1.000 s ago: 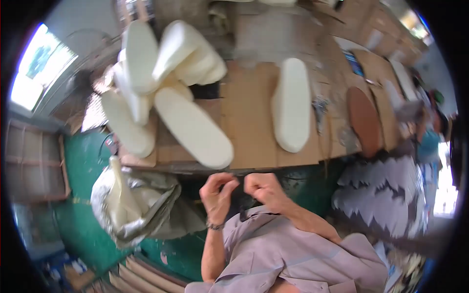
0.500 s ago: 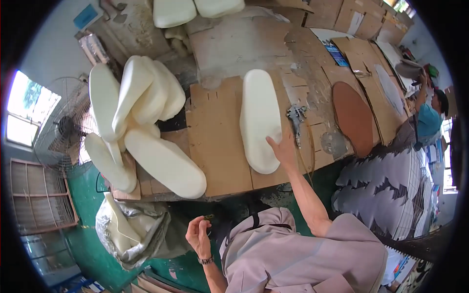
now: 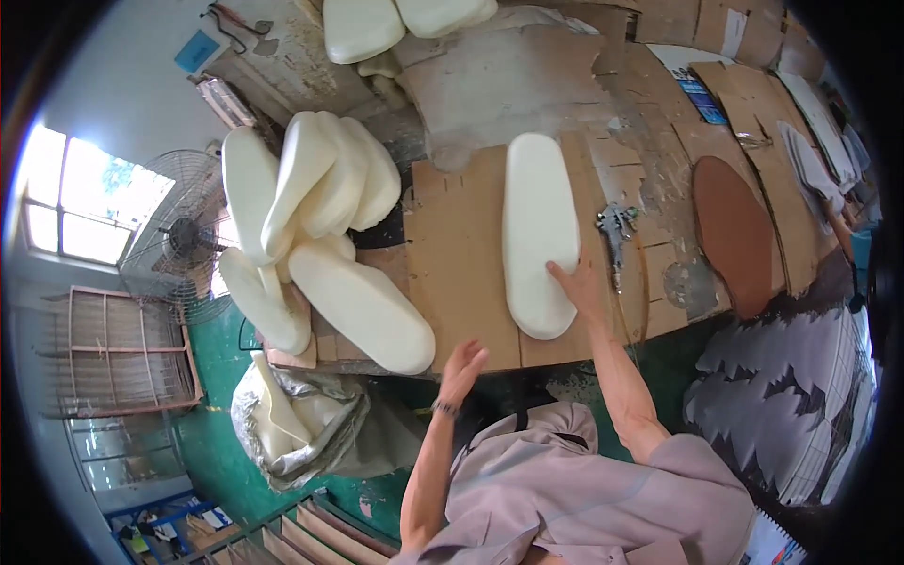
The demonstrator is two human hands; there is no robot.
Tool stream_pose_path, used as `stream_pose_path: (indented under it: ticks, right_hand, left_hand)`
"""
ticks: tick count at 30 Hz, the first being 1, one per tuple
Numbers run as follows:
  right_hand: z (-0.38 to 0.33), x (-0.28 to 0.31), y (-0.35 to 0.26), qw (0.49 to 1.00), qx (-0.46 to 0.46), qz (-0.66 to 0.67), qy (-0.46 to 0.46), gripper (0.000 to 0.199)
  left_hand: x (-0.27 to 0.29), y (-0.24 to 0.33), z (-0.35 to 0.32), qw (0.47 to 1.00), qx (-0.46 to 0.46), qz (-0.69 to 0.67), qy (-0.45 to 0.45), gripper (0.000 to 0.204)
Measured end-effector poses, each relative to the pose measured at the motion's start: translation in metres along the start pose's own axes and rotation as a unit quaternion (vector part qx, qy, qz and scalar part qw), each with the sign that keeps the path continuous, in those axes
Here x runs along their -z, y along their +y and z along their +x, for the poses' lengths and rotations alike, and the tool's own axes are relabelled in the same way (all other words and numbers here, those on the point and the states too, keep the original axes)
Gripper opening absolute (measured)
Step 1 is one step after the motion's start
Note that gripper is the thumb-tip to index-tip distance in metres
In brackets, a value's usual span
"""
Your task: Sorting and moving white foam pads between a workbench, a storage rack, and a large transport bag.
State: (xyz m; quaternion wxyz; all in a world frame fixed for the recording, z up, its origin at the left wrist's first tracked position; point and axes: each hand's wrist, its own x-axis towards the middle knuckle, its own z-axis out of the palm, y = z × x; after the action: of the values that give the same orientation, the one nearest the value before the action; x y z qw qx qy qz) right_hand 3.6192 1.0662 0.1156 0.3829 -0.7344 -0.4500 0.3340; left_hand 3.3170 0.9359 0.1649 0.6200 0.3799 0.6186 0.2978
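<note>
One long cream foam pad (image 3: 539,234) lies lengthwise on the cardboard-covered bench (image 3: 461,282). Left of this pad, a heap of similar foam pads (image 3: 311,235) is piled on the bench, and below that heap, on the green floor, a crumpled sack (image 3: 311,428) holds pale foam scraps. The right hand (image 3: 576,287) lies flat with fingers spread on the long pad's lower right edge. The left hand (image 3: 461,369) hovers open, holding nothing, just below the bench edge, left of the pad. A spray gun (image 3: 617,231) rests just right of the pad.
</note>
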Motion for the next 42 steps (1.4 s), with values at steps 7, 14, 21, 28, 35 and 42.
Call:
stream_pose_path:
  ticks: [7, 14, 21, 28, 35, 42]
  right_hand:
    - [0.01, 0.007, 0.021, 0.999, 0.052, -0.001, -0.001, 0.09]
    - [-0.003, 0.017, -0.014, 0.985, 0.102, 0.116, -0.072, 0.062]
    - [0.056, 0.077, 0.031, 0.955, 0.116, -0.265, 0.069, 0.055]
    - [0.141, 0.078, 0.081, 0.941, 0.05, -0.332, -0.049, 0.07]
    - [0.148, 0.075, 0.094, 0.911, 0.012, -0.405, -0.07, 0.087]
    - [0.145, 0.142, 0.14, 0.951, -0.001, -0.298, 0.086, 0.065]
  left_hand:
    - [-0.103, -0.045, 0.13, 0.994, -0.033, 0.085, -0.063, 0.076]
    - [-0.107, -0.01, 0.089, 0.998, 0.014, -0.054, -0.022, 0.07]
    - [-0.112, -0.016, 0.089, 0.994, -0.017, -0.107, -0.031, 0.076]
    - [-0.108, -0.072, 0.115, 0.97, -0.189, 0.046, 0.145, 0.078]
    - [-0.107, -0.005, 0.077, 0.999, 0.02, -0.037, 0.033, 0.089]
    - [-0.123, -0.029, 0.091, 0.996, -0.049, -0.057, 0.051, 0.077]
